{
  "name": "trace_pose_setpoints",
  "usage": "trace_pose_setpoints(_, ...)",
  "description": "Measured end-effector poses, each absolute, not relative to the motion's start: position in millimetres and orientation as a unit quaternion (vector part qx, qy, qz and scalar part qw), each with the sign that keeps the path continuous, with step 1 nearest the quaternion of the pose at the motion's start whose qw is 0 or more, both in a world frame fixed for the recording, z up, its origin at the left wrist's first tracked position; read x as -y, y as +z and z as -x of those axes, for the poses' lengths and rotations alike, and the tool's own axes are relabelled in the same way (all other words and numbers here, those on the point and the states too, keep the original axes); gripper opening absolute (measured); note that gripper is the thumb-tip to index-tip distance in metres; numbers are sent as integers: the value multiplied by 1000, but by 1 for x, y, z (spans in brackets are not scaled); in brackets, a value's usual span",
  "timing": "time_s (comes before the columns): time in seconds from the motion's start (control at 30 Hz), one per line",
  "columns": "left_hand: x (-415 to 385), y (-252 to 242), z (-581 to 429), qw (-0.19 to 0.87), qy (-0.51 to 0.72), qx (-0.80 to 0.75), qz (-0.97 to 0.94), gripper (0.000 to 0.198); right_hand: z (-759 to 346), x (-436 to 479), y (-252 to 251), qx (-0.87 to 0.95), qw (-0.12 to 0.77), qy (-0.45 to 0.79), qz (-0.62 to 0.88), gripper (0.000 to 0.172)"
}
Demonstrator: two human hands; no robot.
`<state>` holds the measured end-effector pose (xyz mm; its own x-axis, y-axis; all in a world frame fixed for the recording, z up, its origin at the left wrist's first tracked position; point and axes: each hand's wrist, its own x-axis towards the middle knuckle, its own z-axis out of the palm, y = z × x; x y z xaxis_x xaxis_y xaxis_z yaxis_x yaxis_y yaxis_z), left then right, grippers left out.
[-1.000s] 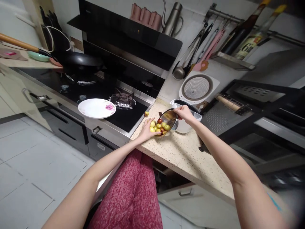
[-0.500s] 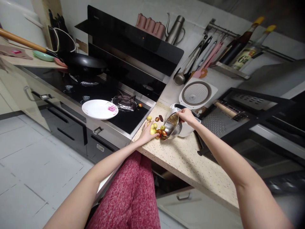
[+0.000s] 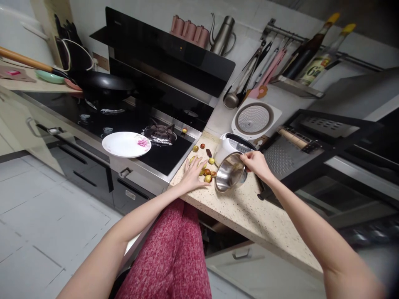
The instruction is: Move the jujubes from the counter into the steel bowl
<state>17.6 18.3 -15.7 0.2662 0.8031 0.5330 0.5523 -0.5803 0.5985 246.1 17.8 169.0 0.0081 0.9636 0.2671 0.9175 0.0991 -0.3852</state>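
Observation:
Tipped on its side, a shiny metal bowl (image 3: 230, 173) shows its bare inside; my right hand (image 3: 256, 165) grips its rim. Several green and reddish-brown jujubes (image 3: 208, 178) lie loose on the speckled countertop (image 3: 243, 207). Over some of them my left hand (image 3: 193, 173) is spread, fingers apart, and partly hides them. A small dark brown piece (image 3: 208, 153) lies behind the fruit. Behind the bowl stands a white rice cooker (image 3: 232, 145) with its lid (image 3: 254, 119) raised.
To the left, a white floral plate (image 3: 124, 144) sits at the front of the black stove (image 3: 162, 160). One jujube (image 3: 184, 130) rests near the burner (image 3: 159, 133). A wok (image 3: 104, 83) stands farther left. At the right is a black rack (image 3: 311, 137).
The bowl has moved right, away from the fruit, and the jujubes at its mouth now lie on the counter. My left hand has spread over them. The view has shifted slightly.

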Motion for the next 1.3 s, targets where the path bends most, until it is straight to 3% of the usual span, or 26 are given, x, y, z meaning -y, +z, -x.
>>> trace_pose_setpoints(0.27,-13,-15,-22,70,398,-371,-836,85,-306,35,128,636,416,209,615,51)
trace_pose_setpoints(0.57,-9,-12,-20,65,410,-395,-820,55,-323,67,71,542,472,343,604,52)
trace_pose_setpoints(0.7,-9,-12,-20,61,417,-401,-813,41,-325,66,52,527,462,390,597,51)
trace_pose_setpoints(0.97,-6,-4,-17,113,505,-347,-782,38,-316,53,34,552,399,483,551,53)
trace_pose_setpoints(1.2,-1,1,-11,194,553,-244,-773,49,-304,32,34,645,329,429,541,64)
trace_pose_setpoints(1.3,-1,-1,-9,216,564,-219,-766,55,-303,20,43,723,291,316,540,61)
